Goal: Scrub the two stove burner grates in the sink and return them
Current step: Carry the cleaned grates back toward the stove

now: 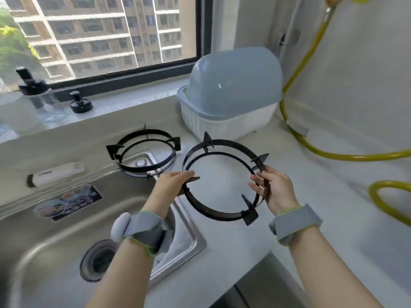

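Grate (pixel 222 216) hangs tilted in the air between my hands, over the counter (pixel 233 247) just right of the sink (pixel 40 245). My left hand (pixel 171 185) curls over its left side beside a prong. My right hand (pixel 275 190) pinches the right side between thumb and fingers, just below another prong. It looks like thin dark metal, two rings joined by pointed prongs, so I judge it stiff, fairly light and not fragile, though likely slick if wet and sharp at the tips. Opposite sides of the ring, between prongs, seem the sound places to hold. The second grate (pixel 153 131) rests at the sink's far right corner, partly over the rim, apart from the grate I hold. Behind them stands a blue-lidded box (pixel 233 85), and a yellow hose (pixel 311 143) runs along the wall on the right. No stove shows, so I cannot tell where the grates belong. No tap or scrubber is plainly in view, and a white thing (pixel 55 174) on the ledge behind the sink is too blurred to name. Whether either grate is wet or already scrubbed I cannot tell, and I cannot see my left thumb.
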Demonstrator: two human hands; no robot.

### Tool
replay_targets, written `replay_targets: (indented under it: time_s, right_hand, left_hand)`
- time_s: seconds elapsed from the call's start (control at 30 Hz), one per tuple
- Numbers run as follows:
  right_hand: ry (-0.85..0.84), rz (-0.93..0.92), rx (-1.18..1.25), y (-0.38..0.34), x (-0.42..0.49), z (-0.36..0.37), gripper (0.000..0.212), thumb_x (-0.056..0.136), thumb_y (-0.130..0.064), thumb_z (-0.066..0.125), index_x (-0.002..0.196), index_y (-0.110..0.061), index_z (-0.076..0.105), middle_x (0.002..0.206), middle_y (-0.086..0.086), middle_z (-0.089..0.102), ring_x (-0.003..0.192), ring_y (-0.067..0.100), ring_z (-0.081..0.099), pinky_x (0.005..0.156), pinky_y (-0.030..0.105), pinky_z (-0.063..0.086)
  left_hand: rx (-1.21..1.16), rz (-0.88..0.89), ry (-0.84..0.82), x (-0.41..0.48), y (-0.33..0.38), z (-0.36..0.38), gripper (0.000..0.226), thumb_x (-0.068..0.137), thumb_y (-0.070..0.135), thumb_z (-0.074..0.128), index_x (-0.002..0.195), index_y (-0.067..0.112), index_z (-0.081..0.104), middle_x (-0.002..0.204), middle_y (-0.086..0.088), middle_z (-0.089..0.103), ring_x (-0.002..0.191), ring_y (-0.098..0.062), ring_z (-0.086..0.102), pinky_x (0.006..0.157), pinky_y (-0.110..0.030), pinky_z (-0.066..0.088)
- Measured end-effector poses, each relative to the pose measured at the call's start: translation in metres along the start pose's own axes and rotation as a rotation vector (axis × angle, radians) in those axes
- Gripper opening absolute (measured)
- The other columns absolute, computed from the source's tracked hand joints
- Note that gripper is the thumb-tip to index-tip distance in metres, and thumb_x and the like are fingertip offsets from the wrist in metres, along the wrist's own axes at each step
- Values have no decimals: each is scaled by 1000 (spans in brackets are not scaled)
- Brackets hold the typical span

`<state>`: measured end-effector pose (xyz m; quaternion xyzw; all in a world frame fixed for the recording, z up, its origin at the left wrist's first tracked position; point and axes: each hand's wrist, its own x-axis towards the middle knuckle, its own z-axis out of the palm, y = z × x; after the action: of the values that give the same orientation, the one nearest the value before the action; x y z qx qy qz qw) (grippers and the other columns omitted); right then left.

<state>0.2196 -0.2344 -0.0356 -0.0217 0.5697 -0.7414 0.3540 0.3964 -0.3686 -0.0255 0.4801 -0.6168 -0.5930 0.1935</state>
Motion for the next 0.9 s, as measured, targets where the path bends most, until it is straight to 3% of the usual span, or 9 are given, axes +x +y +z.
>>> replay_targets:
  time_s: [0.07,0.13,0.2,0.33,0.4,0.5,0.77,0.9]
  right_hand:
    - [51,-27,-63,-11,13,-25,18,92,2,44,99,-8,57,73,3,52,66,15,54,51,21,50]
    - [136,-65,-98,-35,35,-73,19,92,0,45,89,-14,58,73,1,49,66,13,50,53,20,43]
    - [175,-75,-131,-40,44,-90,17,92,-2,46,102,-13,55,77,1,47,67,11,47,57,22,36]
    - [260,-61,-87,-53,68,-126,49,93,-6,49,139,-14,33,95,3,52,74,9,48,63,22,37]
    - [280,-20,-80,-54,80,-139,53,92,-8,49,141,-12,30,86,0,53,74,10,49,64,22,37]
    - [305,33,-61,-54,98,-148,55,91,-6,50,142,-11,29,77,2,49,67,11,45,59,22,34]
    - [306,68,-6,-45,129,-155,52,90,-7,52,139,-11,34,83,0,53,71,9,50,61,22,38]
    - [326,52,-19,-47,134,-155,51,91,-5,51,139,-9,34,80,2,51,70,11,48,61,22,37]
  left_hand:
    - [22,-11,-93,9,10,28,29,85,28,66,60,15,60,57,-2,52,53,-13,50,57,-18,42]
    - [100,-21,-229,26,26,88,35,85,29,65,61,6,55,64,-11,51,60,-22,49,73,-27,44]
    - [169,-24,-280,38,34,111,33,86,30,63,66,6,53,65,-13,51,64,-23,49,82,-35,45]
    - [316,-98,-268,68,48,168,26,86,10,54,61,4,52,58,-13,54,62,-26,55,90,-40,51]
    - [393,-140,-270,81,51,187,22,86,7,51,64,3,53,66,-17,57,69,-28,57,89,-37,51]
    - [445,-182,-253,100,49,205,24,87,7,50,63,3,50,63,-14,53,60,-23,53,75,-31,49]
    - [447,-216,-209,136,34,223,28,89,11,53,62,7,45,63,-10,47,67,-24,47,77,-32,43]
    - [428,-200,-199,144,31,229,29,89,10,51,62,8,44,61,-9,46,58,-22,45,62,-26,39]
